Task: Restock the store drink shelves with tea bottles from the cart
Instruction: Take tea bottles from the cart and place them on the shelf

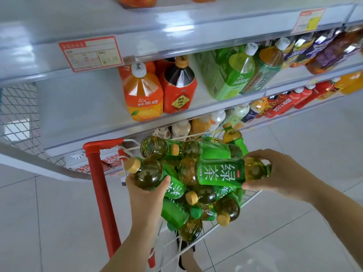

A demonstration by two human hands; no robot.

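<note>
Both hands are down at the cart (250,194), well apart, each one closed around its own tea bottle. L hand (149,193) grips the yellow-capped bottle (147,176) from below, around its dark round shoulder; the cap points up-left, toward the red cart handle (102,193). R hand (279,171) holds one end of the top bottle (220,172), which lies across the heap approx. level, w/ fingers over it and thumb under; that end is hidden by the hand. The other tea bottles (206,195) lie under and between the two hands, in all directions, in the white wire basket. The cart stands on pale grey floor tiles (294,222), just in front of white store shelves (176,118). On the shelf above it: an orange juice bottle (144,93), a dark drink w/ red label (179,89), green bottles (231,75) further right, and a red-framed price tag (90,53) on the upper shelf edge. The tea bottles are clear plastic w/ yellow-green liquid, a bright green wrap w/ white characters, mostly tan-yellow caps.
</note>
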